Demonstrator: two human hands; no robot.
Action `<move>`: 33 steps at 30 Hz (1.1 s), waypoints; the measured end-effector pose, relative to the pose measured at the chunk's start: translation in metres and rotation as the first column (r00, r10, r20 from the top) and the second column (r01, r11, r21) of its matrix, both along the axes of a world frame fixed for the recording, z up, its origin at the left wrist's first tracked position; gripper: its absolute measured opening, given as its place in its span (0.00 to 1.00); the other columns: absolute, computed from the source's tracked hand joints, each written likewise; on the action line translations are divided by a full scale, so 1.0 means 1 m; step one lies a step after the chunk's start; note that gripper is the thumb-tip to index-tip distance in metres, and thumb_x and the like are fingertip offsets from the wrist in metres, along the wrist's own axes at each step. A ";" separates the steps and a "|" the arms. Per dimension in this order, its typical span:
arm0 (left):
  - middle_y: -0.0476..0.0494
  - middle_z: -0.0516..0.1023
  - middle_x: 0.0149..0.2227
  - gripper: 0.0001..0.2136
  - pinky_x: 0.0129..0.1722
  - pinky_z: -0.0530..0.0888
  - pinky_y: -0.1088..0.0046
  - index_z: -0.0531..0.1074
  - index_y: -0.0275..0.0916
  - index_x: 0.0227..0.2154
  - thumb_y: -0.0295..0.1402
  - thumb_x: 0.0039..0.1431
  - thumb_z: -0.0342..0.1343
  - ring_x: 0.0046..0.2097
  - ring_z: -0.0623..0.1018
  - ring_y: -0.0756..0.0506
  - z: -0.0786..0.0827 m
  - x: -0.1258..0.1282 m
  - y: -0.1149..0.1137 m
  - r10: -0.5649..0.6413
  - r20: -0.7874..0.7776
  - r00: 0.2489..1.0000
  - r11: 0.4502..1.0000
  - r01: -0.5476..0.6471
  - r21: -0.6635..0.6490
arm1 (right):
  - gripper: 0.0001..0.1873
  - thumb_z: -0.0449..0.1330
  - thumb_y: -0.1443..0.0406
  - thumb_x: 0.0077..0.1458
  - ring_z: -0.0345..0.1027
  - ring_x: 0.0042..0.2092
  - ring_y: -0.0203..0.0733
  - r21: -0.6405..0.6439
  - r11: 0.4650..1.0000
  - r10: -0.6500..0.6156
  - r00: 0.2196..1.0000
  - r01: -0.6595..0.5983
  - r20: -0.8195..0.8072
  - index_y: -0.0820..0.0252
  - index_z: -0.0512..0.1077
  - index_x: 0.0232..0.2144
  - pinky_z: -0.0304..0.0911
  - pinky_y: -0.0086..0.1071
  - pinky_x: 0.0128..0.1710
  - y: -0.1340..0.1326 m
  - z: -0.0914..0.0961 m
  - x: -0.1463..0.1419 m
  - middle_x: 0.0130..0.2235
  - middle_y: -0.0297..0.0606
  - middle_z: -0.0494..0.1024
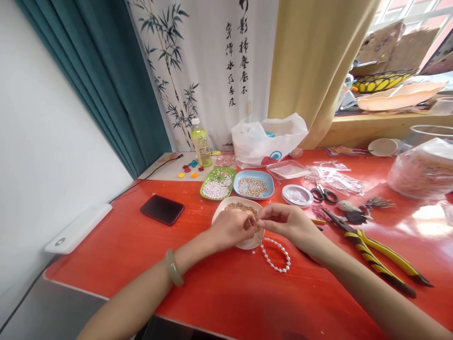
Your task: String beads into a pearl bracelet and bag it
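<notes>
My left hand (233, 226) is closed in a pinch above a cream dish (216, 216) of small gold beads (240, 207). My right hand (290, 223) also pinches, its fingertips meeting those of the left over the dish's right side. What lies between the fingertips is too small to make out. A looped strand of white pearl beads (277, 270) rests on the red table just below my right hand, its upper end near the dish rim. Whether its cord runs up to my fingers cannot be seen. A single loose bead (253, 252) lies beside the dish.
Behind the dish stand a green tray (204, 192) of pearl beads and a blue tray (272, 185) of gold beads. Pliers (375, 255), scissors (323, 194) and a round lid (297, 195) lie right. A phone (162, 209) lies left; a bottle (201, 144) stands behind.
</notes>
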State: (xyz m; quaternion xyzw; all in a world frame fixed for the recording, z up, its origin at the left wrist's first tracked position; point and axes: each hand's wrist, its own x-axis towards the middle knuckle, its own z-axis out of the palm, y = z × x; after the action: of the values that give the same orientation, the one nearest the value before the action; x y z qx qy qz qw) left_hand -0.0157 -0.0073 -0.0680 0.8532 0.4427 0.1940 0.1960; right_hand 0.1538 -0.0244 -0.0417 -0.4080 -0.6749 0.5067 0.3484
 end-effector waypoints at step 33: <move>0.47 0.74 0.26 0.09 0.24 0.70 0.77 0.68 0.33 0.27 0.27 0.40 0.60 0.24 0.72 0.54 0.022 0.003 -0.009 0.424 0.773 0.472 0.819 0.165 -0.550 | 0.05 0.61 0.64 0.45 0.67 0.32 0.35 0.145 0.989 0.045 0.997 -0.034 -0.070 0.60 0.71 0.25 0.63 0.31 0.34 -0.011 0.007 0.003 0.28 0.34 0.74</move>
State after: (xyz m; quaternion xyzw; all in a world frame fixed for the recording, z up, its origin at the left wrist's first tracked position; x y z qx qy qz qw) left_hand -0.0128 -0.0163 -0.0456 0.4979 0.3825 0.4770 0.6150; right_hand 0.1564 -0.0349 -0.0343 -0.3494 -0.7043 0.4783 0.3913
